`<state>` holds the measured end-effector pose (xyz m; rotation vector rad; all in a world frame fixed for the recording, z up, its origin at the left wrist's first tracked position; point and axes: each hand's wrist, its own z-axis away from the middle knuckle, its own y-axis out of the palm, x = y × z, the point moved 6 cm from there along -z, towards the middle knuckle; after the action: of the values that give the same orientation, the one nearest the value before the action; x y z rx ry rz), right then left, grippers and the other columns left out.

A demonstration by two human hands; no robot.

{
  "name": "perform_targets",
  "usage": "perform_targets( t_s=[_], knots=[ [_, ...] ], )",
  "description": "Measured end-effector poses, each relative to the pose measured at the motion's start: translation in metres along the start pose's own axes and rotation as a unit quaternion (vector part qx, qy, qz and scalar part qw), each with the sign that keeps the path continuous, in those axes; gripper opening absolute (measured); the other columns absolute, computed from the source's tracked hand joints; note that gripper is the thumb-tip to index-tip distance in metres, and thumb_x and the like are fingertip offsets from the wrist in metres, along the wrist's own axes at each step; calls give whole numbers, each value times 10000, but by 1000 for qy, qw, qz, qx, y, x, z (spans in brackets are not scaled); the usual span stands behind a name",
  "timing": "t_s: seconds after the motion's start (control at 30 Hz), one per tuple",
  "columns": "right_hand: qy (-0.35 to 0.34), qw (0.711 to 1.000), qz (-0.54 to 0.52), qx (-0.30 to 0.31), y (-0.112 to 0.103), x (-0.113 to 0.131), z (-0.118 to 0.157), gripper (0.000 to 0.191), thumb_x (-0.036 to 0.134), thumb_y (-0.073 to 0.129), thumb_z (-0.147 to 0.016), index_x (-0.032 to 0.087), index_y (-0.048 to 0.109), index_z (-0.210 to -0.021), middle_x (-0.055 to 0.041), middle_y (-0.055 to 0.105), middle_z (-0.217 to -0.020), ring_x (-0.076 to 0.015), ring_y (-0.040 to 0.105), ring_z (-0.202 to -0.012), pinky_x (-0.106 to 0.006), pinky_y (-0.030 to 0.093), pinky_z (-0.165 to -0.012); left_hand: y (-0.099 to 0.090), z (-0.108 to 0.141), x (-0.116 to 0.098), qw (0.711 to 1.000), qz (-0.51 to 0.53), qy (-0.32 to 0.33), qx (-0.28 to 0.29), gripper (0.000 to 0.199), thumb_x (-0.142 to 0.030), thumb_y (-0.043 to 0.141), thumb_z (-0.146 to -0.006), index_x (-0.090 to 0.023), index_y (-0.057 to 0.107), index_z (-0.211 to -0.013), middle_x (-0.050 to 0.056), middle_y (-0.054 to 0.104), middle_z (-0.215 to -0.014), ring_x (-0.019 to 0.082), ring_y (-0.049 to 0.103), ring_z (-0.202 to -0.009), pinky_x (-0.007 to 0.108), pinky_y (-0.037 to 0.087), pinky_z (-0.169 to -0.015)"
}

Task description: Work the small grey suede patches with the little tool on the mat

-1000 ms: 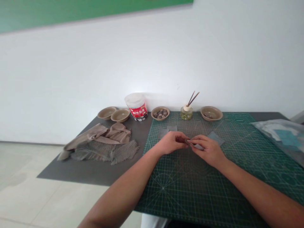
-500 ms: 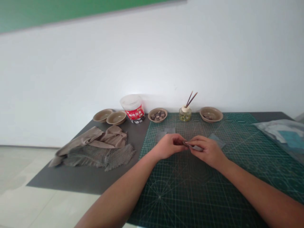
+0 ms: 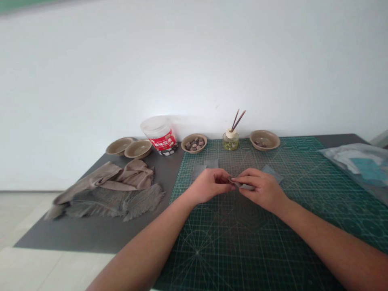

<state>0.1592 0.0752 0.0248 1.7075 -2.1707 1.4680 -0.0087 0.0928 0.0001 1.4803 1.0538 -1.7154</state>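
Above the green cutting mat (image 3: 230, 250), my left hand (image 3: 212, 185) and my right hand (image 3: 261, 189) meet fingertip to fingertip. Both pinch a small greyish piece (image 3: 245, 186), mostly covered by the fingers; it looks thin, though its exact shape is hidden. Flat clear squares (image 3: 211, 163) lie on the mat behind my left hand. Another clear bluish square (image 3: 273, 173) lies just behind my right hand.
At the back stand two brown bowls (image 3: 138, 149), a red-labelled tub (image 3: 163, 142), a bowl of small stones (image 3: 194, 136), a reed diffuser (image 3: 230, 141) and another bowl (image 3: 264, 134). Crumpled cloths (image 3: 112, 190) lie left, a plastic bag (image 3: 363, 161) right.
The head view has shifted, so the table items appear slightly further left. My hands keep their pinch on the small piece, with little visible change in their fingers.
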Motion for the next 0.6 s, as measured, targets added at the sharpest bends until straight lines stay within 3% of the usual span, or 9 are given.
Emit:
perform_targets(
  t_s=[0.2, 0.6],
  knots=[
    [21, 997, -62, 49, 5, -5, 1, 255, 170, 696, -864, 253, 772, -1093, -22, 732, -943, -143, 699, -792, -262, 554, -706, 1, 0, 2, 1000, -23, -14, 7, 247, -213, 791, -737, -146, 750, -972, 23, 719, -773, 128, 629, -676, 241, 461, -626],
    [11, 999, -39, 36, 4, 0, 1, 267, 168, 684, -865, 243, 769, -1107, -45, 729, -969, -162, 693, -830, -289, 559, -754, 0, 3, -7, 996, -87, 5, 10, 231, -211, 731, -753, -144, 755, -974, 10, 691, -762, 117, 590, -670, 231, 446, -610]
  ],
)
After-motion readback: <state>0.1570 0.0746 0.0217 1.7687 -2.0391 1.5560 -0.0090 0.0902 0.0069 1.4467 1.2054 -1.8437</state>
